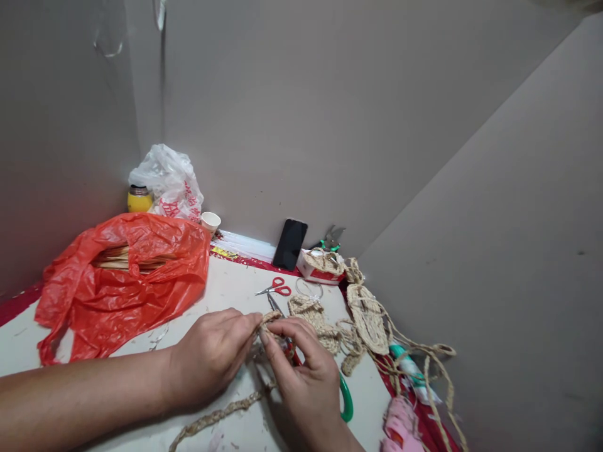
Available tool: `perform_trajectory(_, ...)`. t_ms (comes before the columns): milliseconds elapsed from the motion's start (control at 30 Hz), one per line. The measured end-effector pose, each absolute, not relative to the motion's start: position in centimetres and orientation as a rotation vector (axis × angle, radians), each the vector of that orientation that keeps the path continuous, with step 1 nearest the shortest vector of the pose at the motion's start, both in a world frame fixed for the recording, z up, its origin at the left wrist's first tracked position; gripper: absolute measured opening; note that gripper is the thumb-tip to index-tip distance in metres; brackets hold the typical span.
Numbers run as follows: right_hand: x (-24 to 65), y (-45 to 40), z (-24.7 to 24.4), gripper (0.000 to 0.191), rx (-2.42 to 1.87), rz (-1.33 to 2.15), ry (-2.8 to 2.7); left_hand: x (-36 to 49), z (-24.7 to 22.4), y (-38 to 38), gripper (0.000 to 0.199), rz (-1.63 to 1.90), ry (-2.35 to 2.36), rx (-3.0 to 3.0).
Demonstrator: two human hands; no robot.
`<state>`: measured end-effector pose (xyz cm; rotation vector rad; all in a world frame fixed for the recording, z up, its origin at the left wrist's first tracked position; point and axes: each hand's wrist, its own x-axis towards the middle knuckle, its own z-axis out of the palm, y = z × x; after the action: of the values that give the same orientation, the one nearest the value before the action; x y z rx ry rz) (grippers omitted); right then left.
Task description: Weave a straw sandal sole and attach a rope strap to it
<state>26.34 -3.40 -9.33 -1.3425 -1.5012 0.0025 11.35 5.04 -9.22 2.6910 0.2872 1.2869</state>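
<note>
Both hands meet over the white tabletop [235,282] at the near middle. My left hand [214,348] is closed, pinching one side of a small curl of braided straw cord [271,317]. From the other side my right hand [304,361] grips the same cord between thumb and forefinger. A longer length of the braid [221,414] trails across the table below the hands. Just beyond the fingers lie red-handled scissors [277,287]. A green handle [347,398] shows partly from behind my right hand; the rest of that tool is hidden.
An orange plastic bag [127,282] with straw strips stands at the left. Woven straw soles [370,317] and loose cords lie at the right. A phone [289,245] leans on the back wall beside pruning shears [332,238]. A paper cup [210,221] and yellow jar [139,199] are at the back.
</note>
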Motion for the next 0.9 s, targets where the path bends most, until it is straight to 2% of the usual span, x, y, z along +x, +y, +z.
perform_trajectory(133,26.5,-3.5,-8.7,0.008,-1.336,-0.042,-1.575,11.3,-8.9,5.1,0.026,1.291,0.305,2.621)
perform_trajectory(233,27.3,-3.7,-7.3,0.017,-1.377,-0.088,-1.544,11.1,-8.7,5.6,0.026,1.3,0.356,2.579)
perform_trajectory(400,29.8,-4.0,-1.9,0.02,-1.464,-0.161,-1.271,11.0,-8.7,6.9,0.025,1.315,0.471,2.563)
perform_trajectory(600,33.9,-6.6,3.4,0.016,-1.808,-0.259,-1.547,11.0,-9.0,7.9,0.022,1.327,0.497,2.613)
perform_trajectory(733,37.1,-11.5,1.3,0.018,-2.078,-0.126,-1.755,11.0,-9.7,8.4,0.022,1.319,0.469,2.646)
perform_trajectory(833,38.4,-15.6,-2.9,0.015,-2.394,-0.055,-1.864,11.1,-10.2,8.6,0.021,1.319,0.471,2.66)
perform_trajectory(900,38.7,-17.8,-5.9,0.023,-2.473,-0.115,-1.889,11.2,-10.4,8.6,0.021,1.304,0.481,2.681)
